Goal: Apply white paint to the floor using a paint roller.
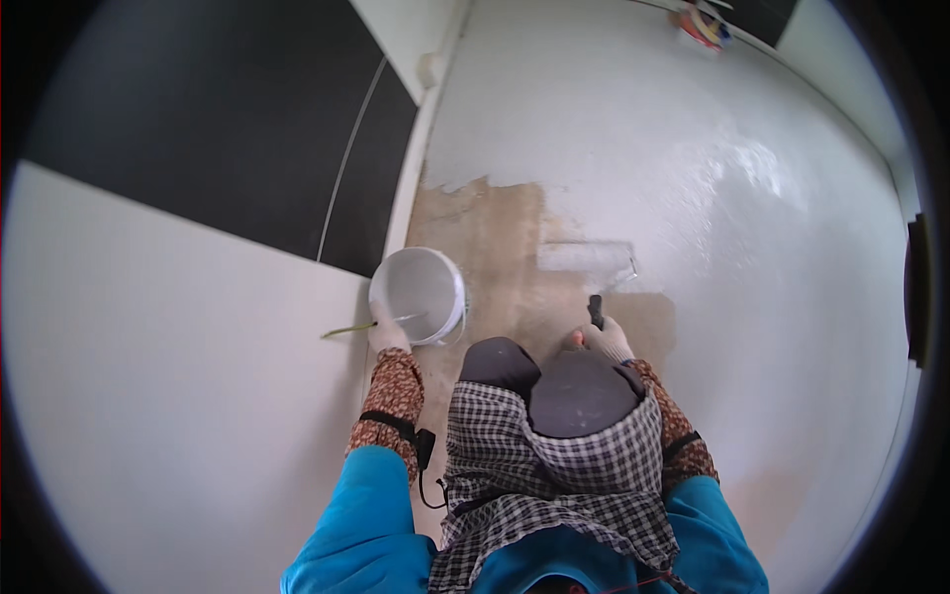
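roller: a white paint roller lies flat on the floor, right at the edge where wet white paint meets the bare tan patch
right hand: gloved right hand, fingers clenched round the roller's dark handle, just above the knees
left hand: gloved left hand, fingers grasping the rim of the bucket; can't tell if it also grips the thin stick poking out beside it
bucket: white paint bucket, upright on the unpainted strip, just beside the wall
wall: white wall on the left, dark panel above it
far corner: some colourful stuff, too small to tell
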The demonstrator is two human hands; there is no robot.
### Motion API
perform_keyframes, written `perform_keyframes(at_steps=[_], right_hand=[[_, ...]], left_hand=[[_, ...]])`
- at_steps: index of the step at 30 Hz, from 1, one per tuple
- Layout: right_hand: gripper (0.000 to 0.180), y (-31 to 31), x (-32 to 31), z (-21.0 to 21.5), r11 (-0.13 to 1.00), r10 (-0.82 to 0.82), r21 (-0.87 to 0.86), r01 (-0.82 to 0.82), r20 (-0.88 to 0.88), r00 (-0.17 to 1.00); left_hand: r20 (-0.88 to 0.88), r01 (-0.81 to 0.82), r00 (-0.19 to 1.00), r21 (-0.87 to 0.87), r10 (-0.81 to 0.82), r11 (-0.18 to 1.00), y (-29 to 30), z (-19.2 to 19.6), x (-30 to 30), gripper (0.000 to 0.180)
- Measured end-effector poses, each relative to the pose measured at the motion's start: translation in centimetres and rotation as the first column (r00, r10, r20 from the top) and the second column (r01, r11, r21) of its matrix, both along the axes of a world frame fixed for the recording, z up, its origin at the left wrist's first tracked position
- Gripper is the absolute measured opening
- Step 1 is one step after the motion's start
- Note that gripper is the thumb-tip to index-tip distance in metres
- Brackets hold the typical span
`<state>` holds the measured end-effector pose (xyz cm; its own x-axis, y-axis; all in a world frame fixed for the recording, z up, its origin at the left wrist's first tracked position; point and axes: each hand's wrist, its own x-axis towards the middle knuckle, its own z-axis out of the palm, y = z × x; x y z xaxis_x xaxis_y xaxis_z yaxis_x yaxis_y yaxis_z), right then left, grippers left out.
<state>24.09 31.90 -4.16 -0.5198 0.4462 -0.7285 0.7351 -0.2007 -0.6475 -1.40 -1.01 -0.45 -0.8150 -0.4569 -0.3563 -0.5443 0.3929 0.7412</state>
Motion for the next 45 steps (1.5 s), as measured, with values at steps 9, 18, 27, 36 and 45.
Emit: perform_keyframes(at_steps=[9, 18, 27, 36, 45], right_hand=[[0.034, 2.9, 2.7, -4.4, 0.905, 0.217, 0.337, -0.261, 0.163, 0.962], [0.036, 4.4, 1.8, 0.0, 0.817, 0.369, 0.400, -0.415, 0.191, 0.910], [0.021, 4.6, -0.8, 5.1, 0.843, 0.394, 0.375, -0.387, 0.060, 0.917], [0.016, 3.9, -6.7, 2.3, 0.965, 0.236, 0.099, -0.241, 0.056, 0.970], [0.019, 2.2, -6.1, 3.5, 0.883, 0.415, 0.230, -0.410, 0.025, 0.909]], left_hand=[[-0.085, 0.003, 0.996, 0.062, 0.002, 0.998, -0.7, 0.5, -0.7, 0.077], [-0.025, -0.032, 0.999, 0.089, 0.034, 0.995, -1.0, -0.6, -0.7, 0.077], [-0.070, -0.095, 0.992, 0.162, 0.107, 0.982, -0.5, -1.1, 1.3, 0.078], [0.129, -0.113, 0.987, 0.134, 0.096, 0.984, -1.9, 0.4, 2.5, 0.083], [0.140, 0.033, 0.990, -0.044, -0.026, 0.998, -3.0, 1.0, 4.2, 0.080]])
